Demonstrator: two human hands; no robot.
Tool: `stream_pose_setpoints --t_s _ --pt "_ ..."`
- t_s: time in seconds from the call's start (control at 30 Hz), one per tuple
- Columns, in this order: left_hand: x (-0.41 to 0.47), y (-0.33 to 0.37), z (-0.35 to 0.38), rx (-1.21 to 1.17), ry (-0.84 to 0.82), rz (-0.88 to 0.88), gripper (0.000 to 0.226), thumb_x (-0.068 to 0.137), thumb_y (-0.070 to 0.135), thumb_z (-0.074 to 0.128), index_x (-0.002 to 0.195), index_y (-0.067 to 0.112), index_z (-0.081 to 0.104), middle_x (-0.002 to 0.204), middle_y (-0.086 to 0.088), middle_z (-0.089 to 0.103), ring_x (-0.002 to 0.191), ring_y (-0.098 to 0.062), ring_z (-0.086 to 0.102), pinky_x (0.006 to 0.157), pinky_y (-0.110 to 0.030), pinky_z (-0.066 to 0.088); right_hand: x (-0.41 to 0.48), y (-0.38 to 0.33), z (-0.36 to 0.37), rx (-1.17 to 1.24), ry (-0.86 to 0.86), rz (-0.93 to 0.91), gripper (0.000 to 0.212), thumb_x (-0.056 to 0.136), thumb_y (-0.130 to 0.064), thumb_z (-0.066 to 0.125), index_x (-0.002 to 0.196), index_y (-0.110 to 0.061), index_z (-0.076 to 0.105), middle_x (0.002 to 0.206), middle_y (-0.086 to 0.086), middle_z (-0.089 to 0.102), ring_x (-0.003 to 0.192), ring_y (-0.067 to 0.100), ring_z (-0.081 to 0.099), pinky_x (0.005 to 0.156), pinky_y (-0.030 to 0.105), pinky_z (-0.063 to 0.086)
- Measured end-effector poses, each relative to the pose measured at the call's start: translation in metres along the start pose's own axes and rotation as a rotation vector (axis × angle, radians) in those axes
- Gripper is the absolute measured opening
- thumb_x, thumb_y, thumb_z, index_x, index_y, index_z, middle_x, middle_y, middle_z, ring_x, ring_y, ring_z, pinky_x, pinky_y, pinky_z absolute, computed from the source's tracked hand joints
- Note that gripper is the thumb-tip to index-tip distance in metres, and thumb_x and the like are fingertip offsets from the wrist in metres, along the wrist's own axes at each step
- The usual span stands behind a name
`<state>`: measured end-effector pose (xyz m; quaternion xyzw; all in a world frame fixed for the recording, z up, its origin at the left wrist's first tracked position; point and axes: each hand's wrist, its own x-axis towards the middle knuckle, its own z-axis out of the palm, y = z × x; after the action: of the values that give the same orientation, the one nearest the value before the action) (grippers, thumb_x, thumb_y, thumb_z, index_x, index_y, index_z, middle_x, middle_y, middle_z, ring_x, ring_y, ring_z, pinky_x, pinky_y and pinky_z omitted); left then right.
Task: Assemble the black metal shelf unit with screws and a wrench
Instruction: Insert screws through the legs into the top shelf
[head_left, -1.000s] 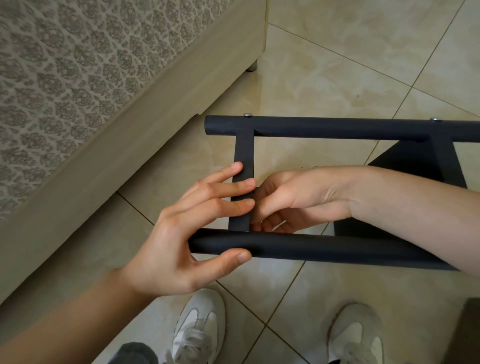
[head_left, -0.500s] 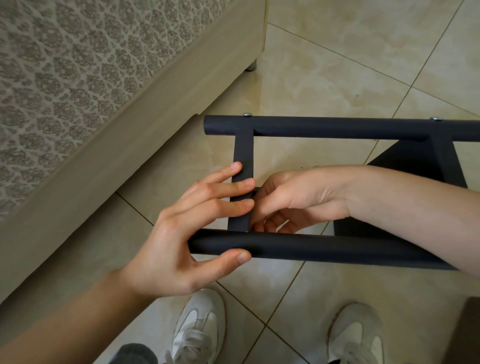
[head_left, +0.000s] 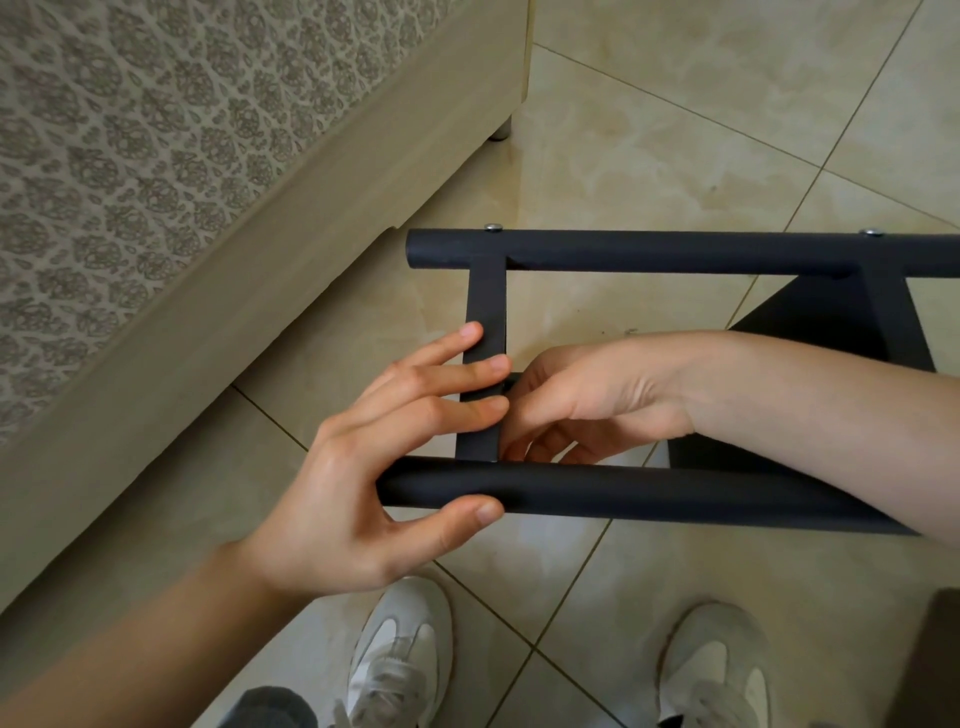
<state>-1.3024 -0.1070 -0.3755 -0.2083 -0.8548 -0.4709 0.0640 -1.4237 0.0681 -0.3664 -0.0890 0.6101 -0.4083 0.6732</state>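
Note:
The black metal shelf frame (head_left: 649, 252) lies on its side above the tiled floor, with two round tubes joined by flat crossbars. Two silver screw heads (head_left: 493, 227) sit on top of the far tube. My left hand (head_left: 384, 467) grips the near tube (head_left: 649, 491), thumb under it and fingers laid across the left crossbar (head_left: 485, 306). My right hand (head_left: 587, 402) reaches in from the right, fingers curled against the inner side of that crossbar just above the near tube. What its fingertips hold is hidden. A small dark piece pokes out beside them.
A bed base with a patterned cover (head_left: 156, 156) and beige side board (head_left: 260, 291) runs along the left, close to the frame's end. My two white shoes (head_left: 400, 660) stand on the tiles below the frame. A dark object (head_left: 935, 660) sits at the lower right edge.

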Motion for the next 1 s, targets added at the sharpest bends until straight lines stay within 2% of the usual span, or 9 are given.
stream_pose_setpoints --t_s 0.13,0.27,0.4,0.57,0.77,1.0 --pt "-0.0004 -0.0003 0.0004 0.003 -0.001 -0.003 0.046 0.095 0.043 0.061 0.12 0.005 0.061 0.139 -0.013 0.056 0.146 -0.031 0.038 0.115 -0.042 0.036 0.0024 0.0019 0.0028 0.01 0.013 -0.035 0.009 0.09 -0.011 0.062 0.088 -0.01 0.071 0.084 0.006 0.07 0.073 0.015 0.064 0.066 0.023 0.054" --pt "-0.0001 -0.0002 0.0001 -0.001 -0.003 0.0 0.046 0.095 0.045 0.06 0.12 0.006 0.06 0.138 -0.012 0.056 0.146 -0.031 0.039 0.115 -0.042 0.036 -0.0047 -0.0026 -0.0038 -0.011 -0.039 -0.035 0.012 0.09 -0.011 0.063 0.083 -0.011 0.072 0.078 0.004 0.069 0.07 0.014 0.061 0.067 0.024 0.051" --pt "-0.0002 0.0 0.0004 -0.001 0.002 0.0 0.046 0.096 0.045 0.06 0.12 0.006 0.06 0.138 -0.012 0.056 0.146 -0.031 0.039 0.115 -0.042 0.036 -0.0057 -0.0044 -0.0036 -0.072 0.002 -0.05 0.016 0.088 -0.01 0.065 0.074 -0.013 0.072 0.072 0.002 0.067 0.065 0.013 0.058 0.066 0.024 0.046" --pt "-0.0001 -0.0007 0.0006 0.006 0.004 0.005 0.046 0.095 0.044 0.061 0.12 0.005 0.06 0.138 -0.012 0.056 0.146 -0.031 0.038 0.115 -0.042 0.036 0.0 -0.0007 0.0034 -0.055 0.027 -0.035 0.009 0.092 -0.012 0.061 0.091 -0.009 0.069 0.08 0.003 0.069 0.072 0.014 0.061 0.066 0.022 0.051" --pt "-0.0001 -0.001 0.0009 -0.006 0.006 0.005 0.046 0.096 0.046 0.06 0.121 0.007 0.059 0.139 -0.011 0.055 0.146 -0.032 0.039 0.115 -0.043 0.036 -0.0054 -0.0039 -0.0024 -0.025 -0.015 -0.037 0.014 0.09 -0.009 0.062 0.08 -0.011 0.071 0.074 0.003 0.068 0.066 0.013 0.058 0.066 0.023 0.049" --pt "-0.0005 -0.0003 0.0011 -0.003 0.011 -0.001 0.048 0.096 0.046 0.06 0.12 0.005 0.06 0.137 -0.012 0.056 0.145 -0.032 0.039 0.115 -0.044 0.036 0.0004 0.0001 0.0041 0.0 0.026 -0.088 0.01 0.091 -0.007 0.059 0.087 -0.008 0.068 0.078 0.005 0.068 0.077 0.019 0.06 0.069 0.024 0.051"
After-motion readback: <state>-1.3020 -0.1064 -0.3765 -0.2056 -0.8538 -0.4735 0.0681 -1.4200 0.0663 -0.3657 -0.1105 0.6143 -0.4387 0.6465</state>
